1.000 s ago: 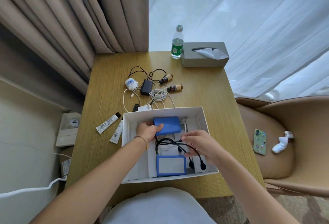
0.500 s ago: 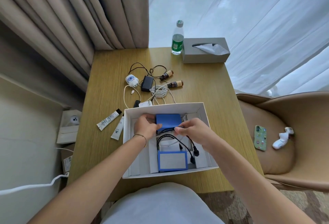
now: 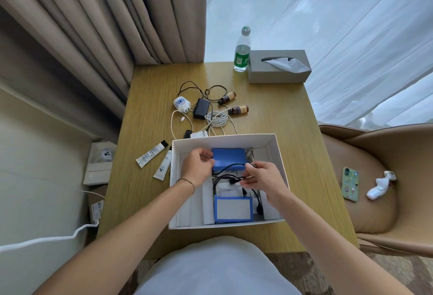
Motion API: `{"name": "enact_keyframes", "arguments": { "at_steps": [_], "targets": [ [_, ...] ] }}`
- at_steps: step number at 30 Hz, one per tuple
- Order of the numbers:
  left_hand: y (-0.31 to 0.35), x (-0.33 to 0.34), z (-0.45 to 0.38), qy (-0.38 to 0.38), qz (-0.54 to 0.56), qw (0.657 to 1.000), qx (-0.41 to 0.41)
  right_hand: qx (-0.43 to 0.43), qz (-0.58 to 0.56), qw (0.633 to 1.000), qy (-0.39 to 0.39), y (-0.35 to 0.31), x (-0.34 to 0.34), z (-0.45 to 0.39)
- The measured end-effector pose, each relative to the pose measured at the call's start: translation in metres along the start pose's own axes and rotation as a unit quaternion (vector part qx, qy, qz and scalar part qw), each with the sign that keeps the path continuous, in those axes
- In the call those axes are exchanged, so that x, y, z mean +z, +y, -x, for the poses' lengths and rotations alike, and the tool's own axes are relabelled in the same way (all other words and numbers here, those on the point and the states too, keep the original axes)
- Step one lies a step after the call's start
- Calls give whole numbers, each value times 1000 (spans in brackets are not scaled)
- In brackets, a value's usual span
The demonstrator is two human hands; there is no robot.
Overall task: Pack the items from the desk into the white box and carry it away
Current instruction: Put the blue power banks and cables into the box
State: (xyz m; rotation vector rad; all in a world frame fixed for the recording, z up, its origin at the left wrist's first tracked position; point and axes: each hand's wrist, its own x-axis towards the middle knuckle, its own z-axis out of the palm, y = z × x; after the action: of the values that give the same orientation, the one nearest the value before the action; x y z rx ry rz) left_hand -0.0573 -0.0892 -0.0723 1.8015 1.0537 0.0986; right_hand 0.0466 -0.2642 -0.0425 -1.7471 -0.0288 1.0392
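The open white box [image 3: 278, 154] sits on the wooden desk [image 3: 276, 116] in front of me. Inside lie a blue pack [image 3: 230, 157] at the far end and a blue-framed pack [image 3: 233, 209] at the near end. Both of my hands are inside the box. My left hand [image 3: 196, 167] grips the blue pack's left edge. My right hand [image 3: 263, 177] pinches the black cable [image 3: 225, 176] that trails from the pack. Behind the box lie a white plug [image 3: 181, 104], a black adapter [image 3: 201, 111], coiled white cable [image 3: 216, 120] and two brown vials [image 3: 239, 109].
Two white tubes [image 3: 152, 156] lie left of the box. A water bottle [image 3: 242, 51] and a grey tissue box [image 3: 278, 66] stand at the desk's far edge. A tan chair [image 3: 375, 177] to the right holds a phone [image 3: 350, 187] and a white object [image 3: 380, 185].
My right hand moved from the box's near right up to the blue pack, drawing the black cable with it. My left hand stayed on the pack's left edge.
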Motion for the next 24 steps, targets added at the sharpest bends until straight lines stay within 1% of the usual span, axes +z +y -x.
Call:
{"name": "enact_keyframes", "arguments": {
  "at_steps": [2, 3, 4, 6, 8, 10, 13, 16, 18, 21, 24],
  "targets": [
    [4, 0, 11, 17, -66, 991, 111, 20, 35, 999, 4, 7, -3, -2],
    [7, 1, 17, 3, -89, 982, 169, 24, 68, 997, 5, 10, -5, -4],
    [8, 3, 23, -30, -110, 970, 217, 21, 107, 994, 8, 13, -5, -4],
    [9, 8, 32, -106, -160, 944, 268, -13, 212, 977, 16, 18, -5, -5],
    [6, 13, 37, -140, -202, 925, 290, -69, 333, 940, 27, 21, -3, -6],
    [2, 17, 39, -146, -229, 915, 297, -114, 406, 906, 42, 25, 0, -6],
    [-6, 24, 41, -163, -270, 900, 301, -155, 449, 878, 62, 32, 4, -5],
    [-14, 28, 44, -162, -285, 897, 296, -178, 493, 848, 78, 37, 3, -3],
    [-16, 29, 45, -151, -280, 900, 298, -191, 502, 840, 79, 36, 2, -3],
    [-11, 26, 49, -125, -251, 907, 315, -219, 482, 845, 79, 27, 0, -1],
    [3, 15, 50, -81, -215, 912, 340, -253, 444, 855, 91, 8, -1, 0]
  ]
}}
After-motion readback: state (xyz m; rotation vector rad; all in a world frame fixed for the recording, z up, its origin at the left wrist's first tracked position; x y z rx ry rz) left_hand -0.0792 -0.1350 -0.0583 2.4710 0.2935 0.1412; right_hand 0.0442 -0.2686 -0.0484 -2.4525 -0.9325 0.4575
